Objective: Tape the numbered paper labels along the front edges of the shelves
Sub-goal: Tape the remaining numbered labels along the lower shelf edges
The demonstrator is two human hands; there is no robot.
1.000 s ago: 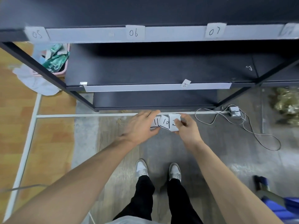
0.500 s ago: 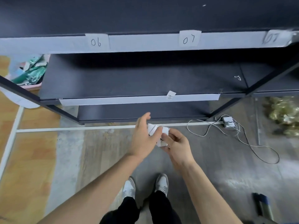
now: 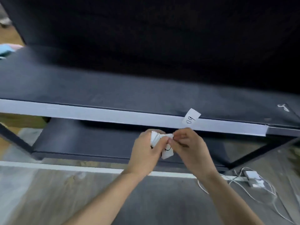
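Note:
My left hand (image 3: pixel 145 151) grips a small stack of white paper labels (image 3: pixel 167 151) with black handwritten numbers. My right hand (image 3: pixel 189 147) pinches the top edge of one label from the stack, fingers curled against the left hand. Both hands are just below the front edge (image 3: pixel 97 113) of a dark shelf, which carries a long strip of pale tape. One label marked 09 (image 3: pixel 191 118) sticks on that edge, tilted, right above my right hand. The view is blurred by motion.
A lower dark shelf (image 3: pixel 84 143) lies under the hands, with black metal frame legs (image 3: pixel 17 142) at left and right. White cables and a white adapter (image 3: pixel 252 177) lie on the grey floor at right. A white floor line (image 3: pixel 65 167) runs along the rack's base.
The view has dropped and closed in on the lower shelf; the upper shelf with labels 06 and 07 has left the frame. Both hands rose with the labels toward the shelf edge.

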